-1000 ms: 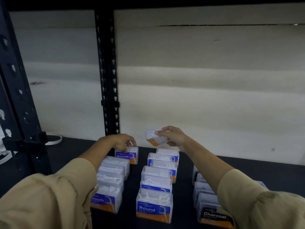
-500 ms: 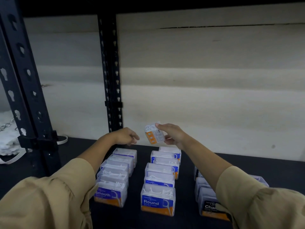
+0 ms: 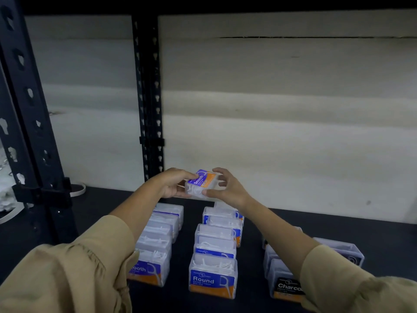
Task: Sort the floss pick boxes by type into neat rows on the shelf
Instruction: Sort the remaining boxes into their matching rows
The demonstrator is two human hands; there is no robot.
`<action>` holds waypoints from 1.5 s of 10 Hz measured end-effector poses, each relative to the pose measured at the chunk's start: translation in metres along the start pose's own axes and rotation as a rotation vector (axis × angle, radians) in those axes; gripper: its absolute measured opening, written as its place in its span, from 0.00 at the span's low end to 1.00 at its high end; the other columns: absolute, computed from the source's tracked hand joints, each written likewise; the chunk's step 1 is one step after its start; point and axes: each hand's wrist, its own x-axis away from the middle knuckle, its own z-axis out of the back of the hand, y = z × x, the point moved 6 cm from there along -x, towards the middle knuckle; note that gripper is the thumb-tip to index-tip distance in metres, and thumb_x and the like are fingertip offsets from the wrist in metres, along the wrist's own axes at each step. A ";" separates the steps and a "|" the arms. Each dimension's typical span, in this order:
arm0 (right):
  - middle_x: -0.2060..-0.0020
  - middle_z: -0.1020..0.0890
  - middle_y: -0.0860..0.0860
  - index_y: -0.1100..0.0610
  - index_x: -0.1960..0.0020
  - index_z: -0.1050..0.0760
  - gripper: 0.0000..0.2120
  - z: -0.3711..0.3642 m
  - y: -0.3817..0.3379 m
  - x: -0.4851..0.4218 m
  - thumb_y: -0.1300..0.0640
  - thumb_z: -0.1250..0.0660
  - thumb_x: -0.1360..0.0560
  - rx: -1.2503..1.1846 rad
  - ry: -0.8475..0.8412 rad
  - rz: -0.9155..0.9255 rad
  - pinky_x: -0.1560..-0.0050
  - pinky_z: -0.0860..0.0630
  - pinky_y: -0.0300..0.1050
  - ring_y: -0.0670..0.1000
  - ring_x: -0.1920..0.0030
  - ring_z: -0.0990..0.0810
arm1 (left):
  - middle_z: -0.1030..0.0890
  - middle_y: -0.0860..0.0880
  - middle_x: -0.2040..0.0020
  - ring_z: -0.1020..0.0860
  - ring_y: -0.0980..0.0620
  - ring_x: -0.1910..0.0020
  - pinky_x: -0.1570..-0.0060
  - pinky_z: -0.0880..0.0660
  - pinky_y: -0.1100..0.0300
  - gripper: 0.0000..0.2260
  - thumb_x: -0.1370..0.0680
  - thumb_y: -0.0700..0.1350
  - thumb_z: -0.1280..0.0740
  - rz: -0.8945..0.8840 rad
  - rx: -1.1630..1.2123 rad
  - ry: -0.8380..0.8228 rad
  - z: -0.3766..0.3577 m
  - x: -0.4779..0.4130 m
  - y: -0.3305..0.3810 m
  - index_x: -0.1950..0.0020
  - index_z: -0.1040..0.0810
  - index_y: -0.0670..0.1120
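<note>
A clear floss pick box labelled Smooth [image 3: 202, 182] hangs tilted in the air above the back of the rows. My left hand [image 3: 173, 184] grips its left side and my right hand [image 3: 228, 188] grips its right side. Below, on the dark shelf [image 3: 101, 206], three rows run front to back: the Smooth row [image 3: 155, 242] on the left, the Round row [image 3: 214, 251] in the middle, and the Charcoal row [image 3: 284, 279] on the right, partly hidden by my right arm.
A black perforated upright [image 3: 149, 98] stands behind the rows, and a thicker post [image 3: 29, 123] at the left. A white ring [image 3: 79, 189] lies on the shelf near the left post. A pale wall closes the back. Another clear box [image 3: 340, 251] sits right of the Charcoal row.
My left hand has risen from the Smooth row and joined my right hand on the held box, which has turned so its Smooth label faces up.
</note>
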 end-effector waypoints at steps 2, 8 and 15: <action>0.30 0.32 0.54 0.54 0.27 0.41 0.28 0.001 0.020 0.018 0.51 0.37 0.24 0.499 -0.003 -0.061 0.34 0.34 0.47 0.54 0.31 0.33 | 0.19 0.42 0.46 0.19 0.50 0.58 0.63 0.23 0.56 0.18 0.27 0.38 0.29 -0.097 -0.083 0.128 0.017 -0.005 0.002 0.38 0.25 0.43; 0.24 0.46 0.53 0.54 0.25 0.47 0.29 -0.019 0.044 0.050 0.40 0.53 0.21 0.949 -0.205 -0.141 0.25 0.50 0.55 0.55 0.24 0.49 | 0.24 0.46 0.35 0.26 0.49 0.37 0.45 0.30 0.63 0.22 0.28 0.29 0.36 -0.234 -0.997 0.151 0.032 -0.018 -0.002 0.35 0.25 0.44; 0.24 0.46 0.53 0.54 0.25 0.47 0.29 -0.021 0.041 0.053 0.40 0.54 0.21 0.985 -0.222 -0.154 0.25 0.49 0.56 0.55 0.24 0.49 | 0.26 0.46 0.34 0.29 0.47 0.34 0.36 0.31 0.59 0.23 0.27 0.29 0.45 -0.029 -1.072 -0.003 0.035 -0.035 -0.028 0.37 0.22 0.45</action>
